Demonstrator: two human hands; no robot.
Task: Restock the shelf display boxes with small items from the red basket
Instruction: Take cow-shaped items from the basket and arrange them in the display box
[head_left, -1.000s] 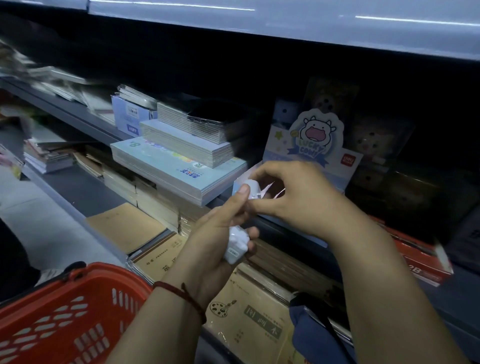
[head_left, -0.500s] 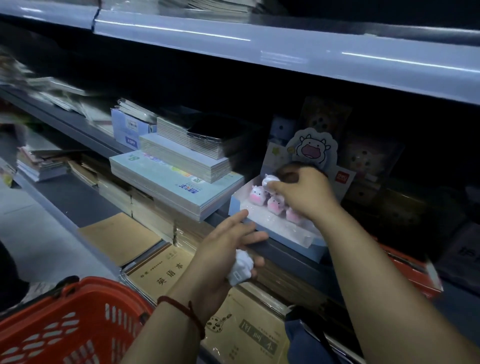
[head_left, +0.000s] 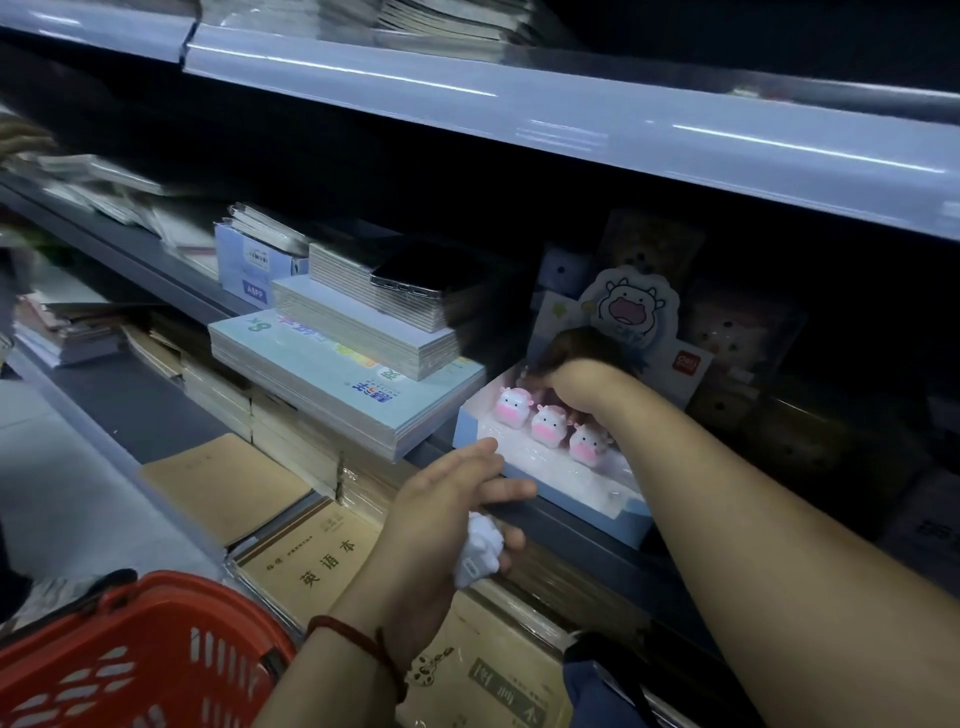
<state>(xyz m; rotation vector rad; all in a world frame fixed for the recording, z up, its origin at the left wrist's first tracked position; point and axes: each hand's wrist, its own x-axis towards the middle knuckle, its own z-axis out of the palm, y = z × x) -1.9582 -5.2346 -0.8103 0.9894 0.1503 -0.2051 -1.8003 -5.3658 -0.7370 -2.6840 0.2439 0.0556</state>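
The right hand (head_left: 583, 366) reaches over the front rows of the light-blue display box (head_left: 592, 512) to its back edge, wrist bent downward; its fingers lie in deep shadow below the cow header card (head_left: 631, 306), so I cannot tell whether they grip anything or hang loose. Three pink-and-white cow figures (head_left: 549, 423) stand upright in a slanting row inside the box, just beside that wrist; the box itself sits on the dark middle shelf (head_left: 156, 270), touching a stack of pale notebooks (head_left: 343, 384) on its left; a dark glossy slab, perhaps a phone (head_left: 415, 280), lies on top of the stack.

The left hand (head_left: 441, 525) is near the box's front wall, below it; its thumb and lower fingers curl round a clump of small white items (head_left: 480, 551) held against the palm, while the index and middle fingers point out toward the box. A red cord bracelet (head_left: 353, 636) circles the left wrist.

The red basket (head_left: 130, 660) is at the lower left, near the left forearm; brown exercise books (head_left: 311, 561) lie flat on the lower shelf between basket and hand.
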